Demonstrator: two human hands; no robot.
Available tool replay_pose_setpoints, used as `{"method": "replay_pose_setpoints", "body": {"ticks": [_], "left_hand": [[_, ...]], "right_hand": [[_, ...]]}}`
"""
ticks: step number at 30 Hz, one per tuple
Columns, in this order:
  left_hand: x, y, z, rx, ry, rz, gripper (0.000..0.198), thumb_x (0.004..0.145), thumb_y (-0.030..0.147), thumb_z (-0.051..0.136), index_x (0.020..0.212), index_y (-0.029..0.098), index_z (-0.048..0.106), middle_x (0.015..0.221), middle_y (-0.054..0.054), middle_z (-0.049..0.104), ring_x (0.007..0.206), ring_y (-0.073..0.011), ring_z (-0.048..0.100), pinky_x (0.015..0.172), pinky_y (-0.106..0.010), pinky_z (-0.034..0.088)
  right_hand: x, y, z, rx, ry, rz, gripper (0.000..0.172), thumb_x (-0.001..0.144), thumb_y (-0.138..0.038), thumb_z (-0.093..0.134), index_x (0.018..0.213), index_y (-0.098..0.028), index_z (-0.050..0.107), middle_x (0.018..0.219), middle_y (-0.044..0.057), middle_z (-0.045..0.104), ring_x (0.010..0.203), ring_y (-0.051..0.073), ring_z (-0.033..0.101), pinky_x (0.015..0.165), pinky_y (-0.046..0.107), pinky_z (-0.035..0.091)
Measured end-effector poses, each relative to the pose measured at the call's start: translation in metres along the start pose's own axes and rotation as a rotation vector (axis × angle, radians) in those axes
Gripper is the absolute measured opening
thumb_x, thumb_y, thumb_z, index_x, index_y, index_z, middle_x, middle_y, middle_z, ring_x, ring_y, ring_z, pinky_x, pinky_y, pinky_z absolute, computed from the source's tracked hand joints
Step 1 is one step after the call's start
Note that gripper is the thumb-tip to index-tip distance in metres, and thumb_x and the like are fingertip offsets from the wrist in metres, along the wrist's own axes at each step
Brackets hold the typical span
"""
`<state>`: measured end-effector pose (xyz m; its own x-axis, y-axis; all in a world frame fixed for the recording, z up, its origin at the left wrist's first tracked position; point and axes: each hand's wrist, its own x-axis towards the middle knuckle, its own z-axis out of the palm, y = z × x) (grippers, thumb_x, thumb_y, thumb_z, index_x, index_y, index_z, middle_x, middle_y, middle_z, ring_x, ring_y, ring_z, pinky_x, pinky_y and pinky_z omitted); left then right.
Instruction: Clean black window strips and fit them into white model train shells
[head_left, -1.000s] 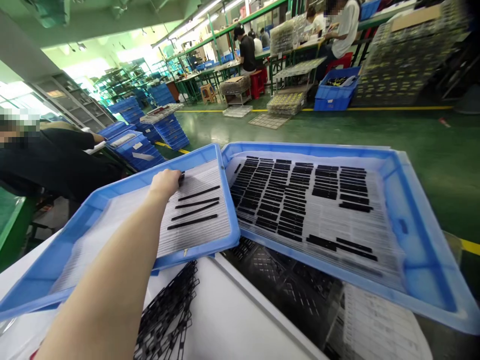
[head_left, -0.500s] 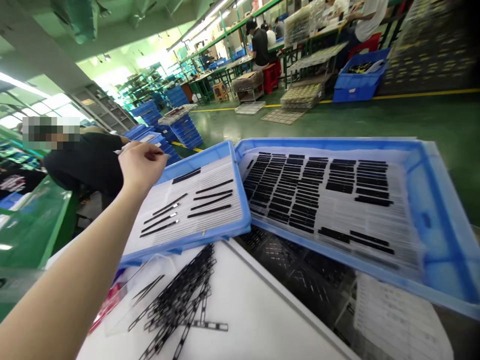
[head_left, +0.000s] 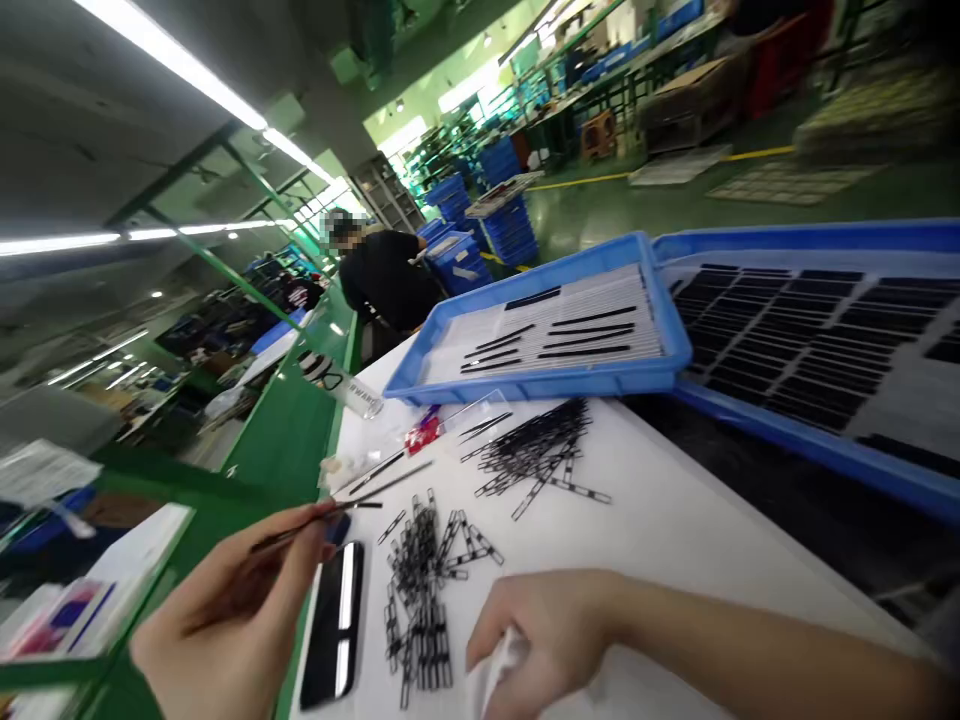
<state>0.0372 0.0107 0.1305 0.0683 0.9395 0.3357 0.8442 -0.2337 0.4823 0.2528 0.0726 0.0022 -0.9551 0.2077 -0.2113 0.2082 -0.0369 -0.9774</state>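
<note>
My left hand (head_left: 232,605) is closed at the lower left, pinching a thin black strip (head_left: 364,505) between thumb and fingers. My right hand (head_left: 559,635) is curled at the lower middle over a white, crumpled piece (head_left: 506,660) that looks like cloth or paper; blur hides its kind. Between the hands lies a loose heap of small black frame-like pieces (head_left: 420,560) with rectangular openings. Farther off is a second pile of longer black frame strips (head_left: 536,450). A dark phone (head_left: 334,625) lies beside my left hand.
Beyond the piles, a blue tray (head_left: 540,385) holds several black strips on a ridged white sheet. Another blue tray (head_left: 810,440) at the right holds many rows of strips. A clear bottle (head_left: 364,398) lies at the white table's left edge. A person (head_left: 394,280) works ahead.
My left hand has come back from above the nearer blue tray to the lower left. My right hand has come into view with the white piece. The view has swung left.
</note>
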Motion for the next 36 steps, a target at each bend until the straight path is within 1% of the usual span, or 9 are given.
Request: {"method": "replay_pose_setpoints", "body": {"ticks": [5, 9, 12, 16, 19, 22, 27, 31, 36], "left_hand": [[-0.06, -0.028, 0.024, -0.242, 0.137, -0.302, 0.038, 0.081, 0.049, 0.069, 0.117, 0.038, 0.076, 0.095, -0.007, 0.079, 0.093, -0.0346, 0.078, 0.069, -0.047, 0.069], [-0.078, -0.054, 0.047, -0.402, 0.331, -0.39, 0.032, 0.096, 0.05, 0.049, 0.112, 0.034, 0.072, 0.102, -0.009, 0.076, 0.1, -0.0312, 0.076, 0.082, -0.051, 0.067], [-0.081, -0.066, 0.061, -0.541, 0.367, -0.439, 0.023, 0.094, 0.048, 0.055, 0.104, 0.032, 0.069, 0.096, -0.008, 0.074, 0.084, -0.0266, 0.076, 0.077, -0.047, 0.068], [-0.087, -0.065, 0.074, -0.687, 0.322, -0.514, 0.024, 0.09, 0.046, 0.066, 0.108, 0.033, 0.071, 0.095, -0.005, 0.073, 0.069, -0.0208, 0.074, 0.075, -0.042, 0.067], [-0.093, -0.047, 0.086, -0.782, 0.22, -0.565, 0.03, 0.084, 0.045, 0.075, 0.111, 0.031, 0.075, 0.094, -0.005, 0.075, 0.06, -0.0188, 0.071, 0.065, -0.039, 0.067], [-0.096, -0.02, 0.096, -0.909, 0.094, -0.624, 0.039, 0.084, 0.04, 0.078, 0.119, 0.023, 0.073, 0.091, -0.007, 0.078, 0.061, -0.0185, 0.072, 0.063, -0.035, 0.065], [-0.093, 0.007, 0.1, -1.115, 0.027, -0.731, 0.037, 0.087, 0.025, 0.079, 0.121, 0.017, 0.066, 0.089, -0.006, 0.081, 0.064, -0.0125, 0.07, 0.063, -0.021, 0.061], [-0.094, 0.002, 0.103, -1.15, -0.01, -0.698, 0.027, 0.09, 0.021, 0.077, 0.115, 0.017, 0.067, 0.087, -0.006, 0.081, 0.064, -0.0115, 0.07, 0.062, -0.019, 0.061], [-0.097, -0.007, 0.112, -1.171, -0.091, -0.646, 0.026, 0.089, 0.022, 0.076, 0.113, 0.016, 0.067, 0.085, -0.006, 0.077, 0.073, -0.0172, 0.075, 0.062, -0.023, 0.062]], "right_hand": [[-0.02, 0.004, 0.0, 0.19, 0.003, -0.119, 0.03, 0.064, -0.033, 0.091, 0.081, -0.013, 0.078, 0.061, -0.002, 0.062, 0.053, 0.008, 0.049, 0.048, 0.018, 0.034], [-0.033, 0.006, -0.019, 0.266, 0.115, -0.214, 0.043, 0.072, -0.053, 0.085, 0.08, -0.012, 0.074, 0.064, -0.001, 0.057, 0.056, 0.008, 0.047, 0.051, 0.02, 0.035], [-0.038, 0.005, -0.027, 0.328, 0.311, -0.253, 0.048, 0.081, -0.062, 0.077, 0.092, -0.016, 0.069, 0.069, -0.003, 0.051, 0.055, 0.008, 0.04, 0.048, 0.021, 0.031], [-0.033, 0.003, -0.014, 0.343, 0.677, -0.233, 0.044, 0.081, -0.061, 0.079, 0.093, -0.022, 0.064, 0.065, -0.005, 0.047, 0.05, 0.008, 0.035, 0.042, 0.021, 0.028], [-0.025, 0.001, 0.003, 0.129, 0.779, -0.178, 0.036, 0.078, -0.052, 0.086, 0.088, -0.022, 0.069, 0.067, -0.001, 0.056, 0.053, 0.011, 0.047, 0.045, 0.023, 0.038], [-0.022, -0.003, 0.016, 0.018, 0.788, -0.144, 0.029, 0.085, -0.048, 0.081, 0.095, -0.022, 0.072, 0.067, 0.0, 0.061, 0.055, 0.013, 0.055, 0.049, 0.024, 0.046], [-0.023, -0.009, 0.02, 0.144, 0.672, -0.076, 0.035, 0.096, -0.047, 0.071, 0.119, -0.021, 0.064, 0.059, -0.004, 0.064, 0.054, 0.013, 0.064, 0.053, 0.022, 0.051], [-0.023, -0.009, 0.019, 0.281, 0.617, -0.101, 0.026, 0.093, -0.043, 0.076, 0.101, -0.022, 0.063, 0.074, -0.001, 0.07, 0.049, 0.01, 0.063, 0.05, 0.021, 0.051], [-0.029, 0.003, 0.016, 0.348, 0.863, -0.173, 0.034, 0.079, -0.04, 0.089, 0.079, -0.022, 0.06, 0.06, -0.006, 0.05, 0.043, 0.007, 0.042, 0.038, 0.019, 0.036]]}}
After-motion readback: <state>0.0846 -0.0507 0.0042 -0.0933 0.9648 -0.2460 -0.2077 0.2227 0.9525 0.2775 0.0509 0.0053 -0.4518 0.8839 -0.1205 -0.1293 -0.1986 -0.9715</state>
